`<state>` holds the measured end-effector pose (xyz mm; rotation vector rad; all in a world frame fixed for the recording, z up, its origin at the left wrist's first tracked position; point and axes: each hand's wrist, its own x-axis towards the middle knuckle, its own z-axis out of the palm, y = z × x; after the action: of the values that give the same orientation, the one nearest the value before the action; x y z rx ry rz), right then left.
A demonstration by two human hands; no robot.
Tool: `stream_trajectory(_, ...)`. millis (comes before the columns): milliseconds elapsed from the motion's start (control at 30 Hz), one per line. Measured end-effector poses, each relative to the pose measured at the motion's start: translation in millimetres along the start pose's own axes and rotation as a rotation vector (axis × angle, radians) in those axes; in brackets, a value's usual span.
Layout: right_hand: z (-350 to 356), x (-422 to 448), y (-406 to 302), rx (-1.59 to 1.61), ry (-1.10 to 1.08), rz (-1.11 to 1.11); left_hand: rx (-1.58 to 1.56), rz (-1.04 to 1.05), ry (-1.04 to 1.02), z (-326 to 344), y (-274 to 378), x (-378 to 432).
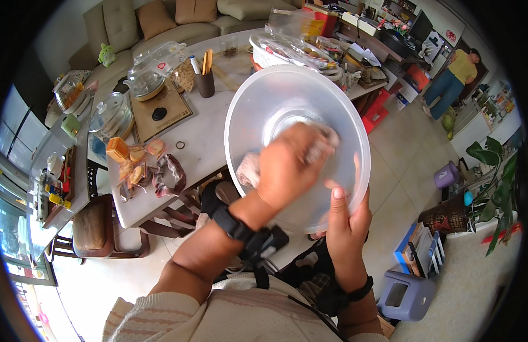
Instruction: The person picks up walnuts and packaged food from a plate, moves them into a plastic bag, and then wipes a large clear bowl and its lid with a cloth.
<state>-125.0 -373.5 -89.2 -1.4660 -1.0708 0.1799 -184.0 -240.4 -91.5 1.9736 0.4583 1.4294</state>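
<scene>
A large translucent plastic bowl (pixel 238 102) is tilted in front of me, its opening facing up towards my head. My right hand (pixel 347 220) grips its lower right rim, the thumb over the edge and the fingers spread behind the wall. Inside, my left hand (pixel 294 156) presses a pale pinkish cloth (pixel 330 134) near the bottom. Motion blurs this hand. More of the cloth shows at the lower left of the bowl, beside my wrist; the part under my palm is hidden.
A marble-topped table (pixel 204 124) to the left carries a glass teapot (pixel 146 79), a pen holder (pixel 205 83), wrapped snacks (pixel 138 160) and a scrunchie (pixel 169 175). Behind the bowl stands a loaded white basket (pixel 264 53). A person (pixel 454 81) stands far right. A purple stool (pixel 407 295) is at lower right.
</scene>
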Motion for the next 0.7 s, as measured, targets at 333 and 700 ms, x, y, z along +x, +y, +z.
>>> stream_trajectory(333,-1.8,-3.0,-7.7,0.061,0.004,0.125,0.061,0.006,-0.068,-1.7,0.2,-5.0)
stream_trajectory(700,-4.7,-3.4,-9.8,0.047,0.005,0.107,0.121,0.184,-0.1,-8.9,-8.2,-1.4)
